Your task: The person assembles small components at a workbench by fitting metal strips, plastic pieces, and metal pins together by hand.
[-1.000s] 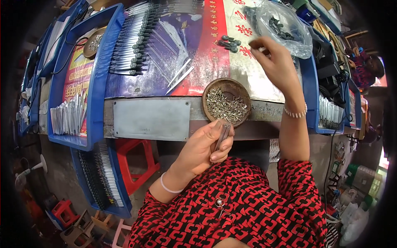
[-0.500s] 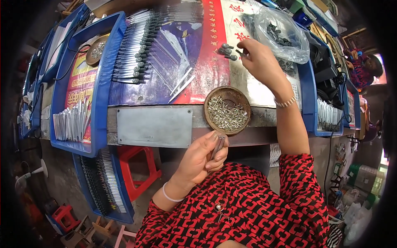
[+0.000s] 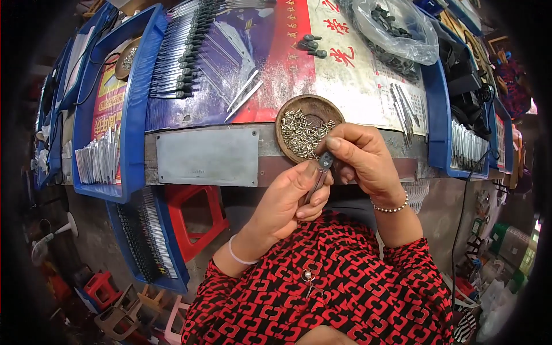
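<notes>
Over the table's front edge, my left hand is closed around a thin grey metal strip that points up from the fingers. A small black plastic piece with a rounded end meets the strip's upper end. My right hand pinches that piece between thumb and fingers; its exact fit on the strip is hidden by the fingertips. Just behind both hands sits a round wooden bowl full of small silvery pins. A few loose black plastic pieces lie farther back on the table.
Strips with black ends form a row at the back left. Loose metal strips lie to the right. A clear bag of black pieces stands behind them. Blue trays flank the table. A red stool is below.
My right hand has come back from the loose black pieces to my left hand, bringing one black piece to the metal strip. The view has shifted slightly.
</notes>
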Motion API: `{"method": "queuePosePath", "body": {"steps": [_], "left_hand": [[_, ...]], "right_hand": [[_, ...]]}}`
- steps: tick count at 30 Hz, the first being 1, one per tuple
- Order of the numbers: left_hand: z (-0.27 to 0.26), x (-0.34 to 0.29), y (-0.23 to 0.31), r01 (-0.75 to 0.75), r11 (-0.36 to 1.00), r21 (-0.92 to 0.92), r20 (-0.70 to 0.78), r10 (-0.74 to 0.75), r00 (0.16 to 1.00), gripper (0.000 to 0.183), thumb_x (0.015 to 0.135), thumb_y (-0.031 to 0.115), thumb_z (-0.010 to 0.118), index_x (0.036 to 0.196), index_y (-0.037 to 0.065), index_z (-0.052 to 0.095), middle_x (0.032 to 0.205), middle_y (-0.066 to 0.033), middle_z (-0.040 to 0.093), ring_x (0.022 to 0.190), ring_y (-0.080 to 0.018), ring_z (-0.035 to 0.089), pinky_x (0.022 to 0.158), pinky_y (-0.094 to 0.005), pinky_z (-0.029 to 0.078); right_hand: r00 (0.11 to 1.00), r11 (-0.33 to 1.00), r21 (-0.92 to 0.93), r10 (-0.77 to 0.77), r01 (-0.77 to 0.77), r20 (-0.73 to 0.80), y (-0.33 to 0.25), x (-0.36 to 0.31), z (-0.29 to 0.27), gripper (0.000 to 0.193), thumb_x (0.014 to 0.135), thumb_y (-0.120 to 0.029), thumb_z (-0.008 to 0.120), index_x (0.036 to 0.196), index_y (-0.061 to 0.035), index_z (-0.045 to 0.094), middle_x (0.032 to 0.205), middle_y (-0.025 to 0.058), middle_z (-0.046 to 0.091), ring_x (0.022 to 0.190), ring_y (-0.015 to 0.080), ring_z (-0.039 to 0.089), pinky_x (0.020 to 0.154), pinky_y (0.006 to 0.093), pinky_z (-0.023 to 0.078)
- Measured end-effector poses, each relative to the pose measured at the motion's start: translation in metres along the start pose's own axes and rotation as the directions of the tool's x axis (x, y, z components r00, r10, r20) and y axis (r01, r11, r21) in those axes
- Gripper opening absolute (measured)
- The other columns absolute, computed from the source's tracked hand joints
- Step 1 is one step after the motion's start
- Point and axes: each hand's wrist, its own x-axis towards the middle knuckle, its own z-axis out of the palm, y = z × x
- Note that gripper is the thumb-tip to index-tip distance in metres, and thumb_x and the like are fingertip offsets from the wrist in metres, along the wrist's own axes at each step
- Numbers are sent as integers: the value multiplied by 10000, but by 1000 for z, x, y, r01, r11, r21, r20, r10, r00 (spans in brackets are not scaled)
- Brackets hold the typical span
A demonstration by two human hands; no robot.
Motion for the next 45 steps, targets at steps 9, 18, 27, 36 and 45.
{"method": "queuePosePath", "body": {"steps": [9,18,27,36,45], "left_hand": [[9,-4,-4,-9,1000,1,-48,9,999,332,965,342,421,984,23,510,661,-1,453,443,-32,303,423,-165,253],[5,-2,-8,-5,998,-68,-35,2,999,319,964,333,428,977,23,504,666,-8,457,444,-32,308,410,-166,248],[0,-4,-5,-25,990,-138,-40,19,999,315,954,344,453,972,32,486,672,-1,465,442,-24,311,393,-159,229],[-7,3,-7,8,953,-304,30,2,1000,314,959,367,434,965,60,497,652,13,426,431,-26,291,386,-165,213],[-5,7,-5,-18,940,-341,21,26,999,278,959,356,439,943,86,507,648,12,423,433,-34,295,385,-169,214]], "right_hand": [[997,986,-159,-61,53,-44,1,-6,3,191,908,-173,559,847,-3,619,560,-32,518,393,-3,390,358,145,282],[999,996,-88,30,-27,30,-2,-9,3,195,909,-180,557,851,-7,626,598,-29,528,468,11,439,411,164,325],[989,931,-338,-149,138,-8,4,-11,22,169,902,-138,557,837,12,602,629,-25,529,584,26,482,502,197,390],[992,995,-32,-100,98,-74,12,1,23,190,901,-178,577,838,-9,638,657,-49,545,573,10,462,498,166,364],[991,984,-119,-132,130,-10,11,10,17,190,907,-181,564,855,-15,641,648,-42,554,526,4,444,451,153,329]]}}
